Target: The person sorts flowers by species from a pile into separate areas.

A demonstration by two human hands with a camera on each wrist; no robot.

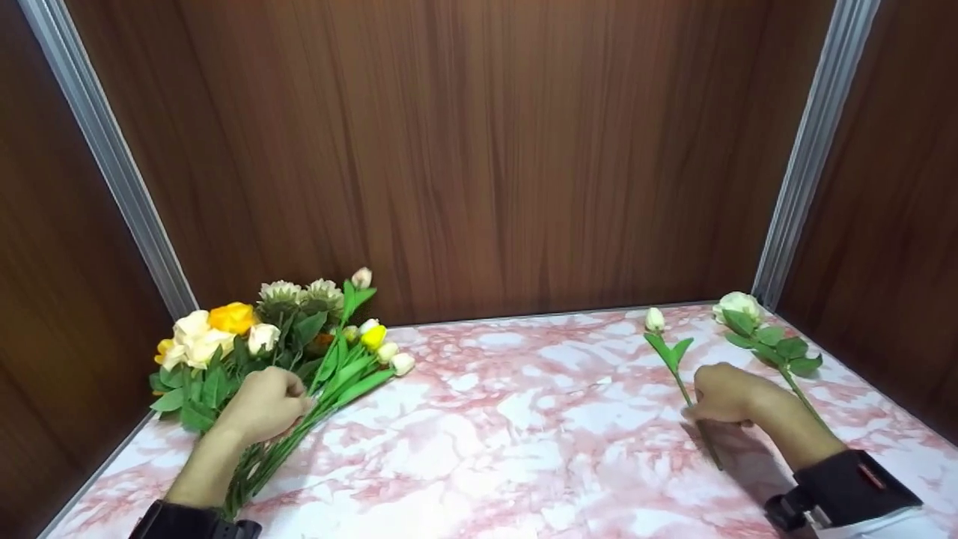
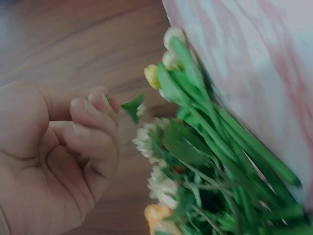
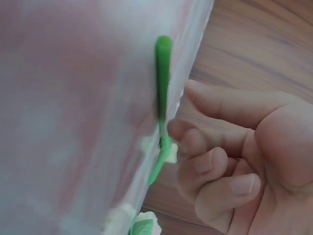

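My left hand (image 1: 269, 404) is over the flower pile at the left, its fingers curled. It pinches a pale tulip (image 1: 361, 278) that rises above the others; in the left wrist view a bit of its green leaf (image 2: 132, 108) shows past the fingertips. Beneath lie several white and yellow tulips (image 1: 374, 337) with long green stems. On the right, my right hand (image 1: 730, 393) is at the stem of a single white tulip (image 1: 654, 320). The right wrist view shows thumb and forefinger apart beside that green stem (image 3: 163, 78), the other fingers loosely bent.
Cream and orange roses (image 1: 198, 340) and whitish frilled flowers (image 1: 299, 292) lie in the left pile. Beyond my right hand a white rose (image 1: 739, 307) lies by the table's right edge. Brown wood-grain panels (image 1: 479, 150) enclose the pink-marbled table (image 1: 494, 434).
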